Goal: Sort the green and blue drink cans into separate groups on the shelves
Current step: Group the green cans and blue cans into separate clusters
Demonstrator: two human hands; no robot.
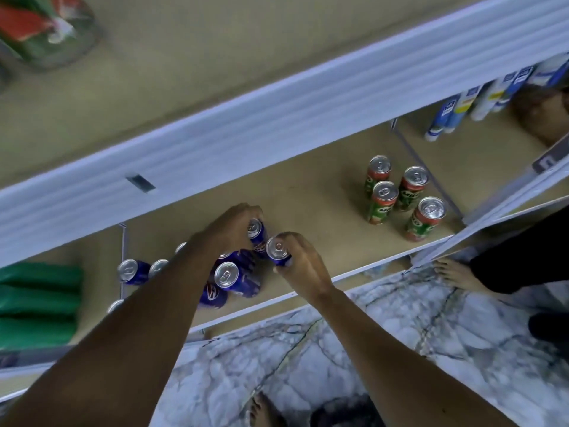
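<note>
Near the shelf [308,186] front edge, two upright blue cans are gripped, one [258,234] by the left hand [231,226], one [278,251] by the right hand [303,265], with bare board left before the green cans [403,195].

Both bare forearms reach forward and down from the lower edge of the head view, converging toward the middle. The left arm comes in from the lower left, long and nearly straight, and the left hand [231,227] is turned palm down with its fingers curled over the top of a blue can [258,235], gripping it from above. The right arm enters from the lower right, bent slightly at the wrist, and the right hand [303,264] holds a second blue can [278,250] from the side, thumb and fingers wrapped around its body. The two hands sit just beside each other.
</note>
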